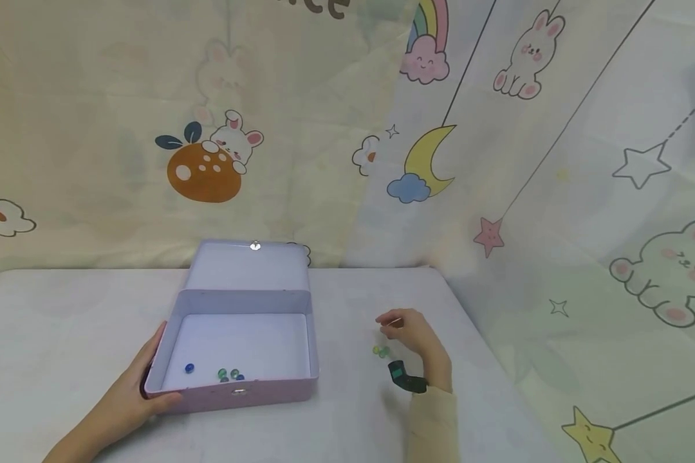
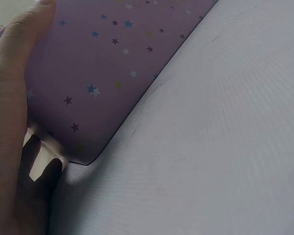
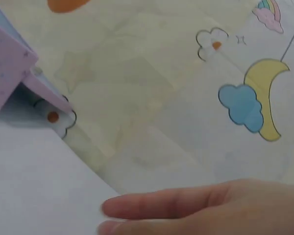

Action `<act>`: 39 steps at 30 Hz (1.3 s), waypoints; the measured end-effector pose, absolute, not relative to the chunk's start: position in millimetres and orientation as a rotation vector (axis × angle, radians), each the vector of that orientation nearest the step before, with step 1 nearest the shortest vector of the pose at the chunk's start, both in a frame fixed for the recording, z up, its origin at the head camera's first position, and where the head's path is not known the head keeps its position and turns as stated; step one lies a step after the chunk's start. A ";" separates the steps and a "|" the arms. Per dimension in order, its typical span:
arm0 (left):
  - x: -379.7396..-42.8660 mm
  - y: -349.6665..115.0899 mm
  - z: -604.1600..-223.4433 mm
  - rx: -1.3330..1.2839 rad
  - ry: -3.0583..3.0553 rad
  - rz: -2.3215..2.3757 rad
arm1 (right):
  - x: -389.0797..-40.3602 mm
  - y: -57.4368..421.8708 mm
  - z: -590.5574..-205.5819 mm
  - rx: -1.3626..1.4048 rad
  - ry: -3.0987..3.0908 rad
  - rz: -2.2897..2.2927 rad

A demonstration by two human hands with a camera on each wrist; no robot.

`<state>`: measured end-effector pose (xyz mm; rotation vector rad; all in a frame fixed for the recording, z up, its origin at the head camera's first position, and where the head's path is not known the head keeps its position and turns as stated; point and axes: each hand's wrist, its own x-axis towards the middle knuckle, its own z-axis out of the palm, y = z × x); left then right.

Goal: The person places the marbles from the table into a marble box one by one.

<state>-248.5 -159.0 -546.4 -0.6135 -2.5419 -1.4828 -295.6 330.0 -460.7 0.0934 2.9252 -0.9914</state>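
In the head view, a pink metal box (image 1: 278,391) lies on the table with its lid (image 1: 249,267) raised. My left hand (image 1: 124,392) grips its front left corner, thumb at the front. The left wrist view shows the box's star-printed side (image 2: 95,63) against this hand (image 2: 12,93). Inside, a blue marble (image 1: 189,368) lies at the left, and several green and blue marbles (image 1: 234,373) sit by the front wall. Right of the box, my right hand (image 1: 411,331) hovers with loosely bent fingers just beyond small yellow and green marbles (image 1: 381,354). I see nothing in its fingers.
A white-covered table (image 1: 347,424) carries everything. Behind and to the right hangs a printed cloth (image 1: 318,128) with rabbits, stars and a moon. A dark band (image 1: 407,378) sits at the right wrist.
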 end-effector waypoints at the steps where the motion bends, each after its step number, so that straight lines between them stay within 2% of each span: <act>1: -248.8 -158.4 -546.2 -0.625 -2.531 -1.472 | -294.6 333.8 -463.4 0.107 2.899 -0.971; 9: -250.2 -156.2 -547.7 -0.647 -2.505 -1.442 | -293.4 352.0 -475.9 0.070 2.768 -0.970; 39: -248.2 -155.8 -547.7 -0.692 -2.454 -1.475 | -300.8 345.1 -485.1 0.124 2.845 -0.837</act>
